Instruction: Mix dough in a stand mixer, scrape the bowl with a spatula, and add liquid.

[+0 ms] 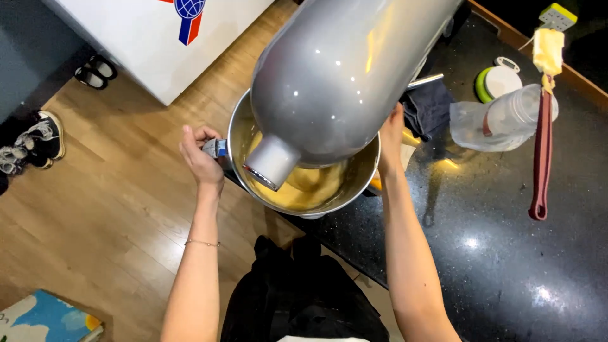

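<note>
Batter, thick and yellow point(304, 187), sits in the round stainless steel mixing bowl point(358, 180) directly below me, at the near edge of the black speckled stone desk point(506, 266). The grey glossy head of the stand mixer point(335, 69) is tilted up over the bowl, and its short silver attachment hub point(271, 161) points down toward the batter.

My left hand point(201, 158) is at the bowl's left side, its fingers point(206, 134) curled closed around the bowl's small metal handle point(216, 148). A thin bracelet point(202, 242) circles that wrist. My right hand point(391, 136) is pressed against the bowl's right rim; its fingers run behind the bowl and the mixer head, so I cannot tell whether they are closed or spread.

Just beyond that hand lies a dark folded cloth point(427, 107). Further right on the desk a clear plastic container point(503, 117) lies on its side, with a round white and green kitchen scale point(497, 82) behind it. A spatula with a dark red handle point(541, 149) hangs in front of them, pale yellow batter clinging to its head.

To my left is the wooden plank floor point(107, 209), with black and white shoes point(38, 142) at its far edge near a white cabinet point(152, 44). A colourful mat point(44, 320) shows in the bottom corner. My black apron point(304, 297) hangs below the bowl.
</note>
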